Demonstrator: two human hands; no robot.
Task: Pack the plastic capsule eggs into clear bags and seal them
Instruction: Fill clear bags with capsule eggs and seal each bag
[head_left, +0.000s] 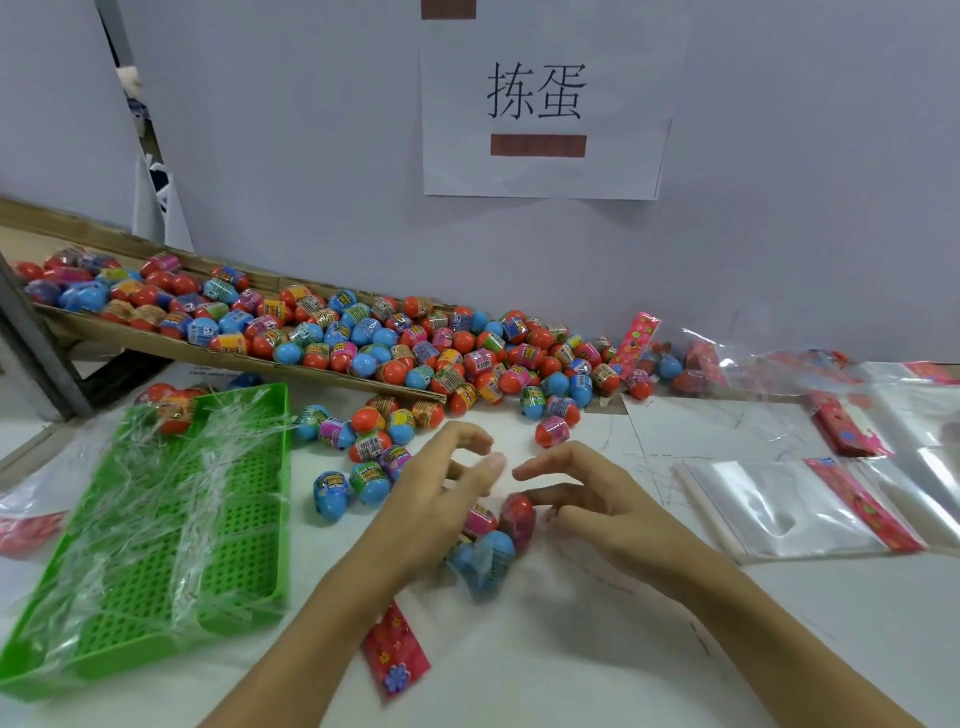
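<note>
Hands: two, left (441, 493) and right (597, 499), fingers apart | bagged eggs (488, 540): four

Single head-worn wide-angle view, looking forward and down, close over the white table (571, 649), facing the wall (311, 156)

I see a green perforated tray (244, 525) on the white bench (597, 654), and a paper sign (540, 171) taped to the wall.

Left grip (441, 488): we see it bare — no glove, no ring.
Right grip (587, 499): likewise bare.
Forearms: we find no sleeves — uncovered to the frame's edge.
</note>
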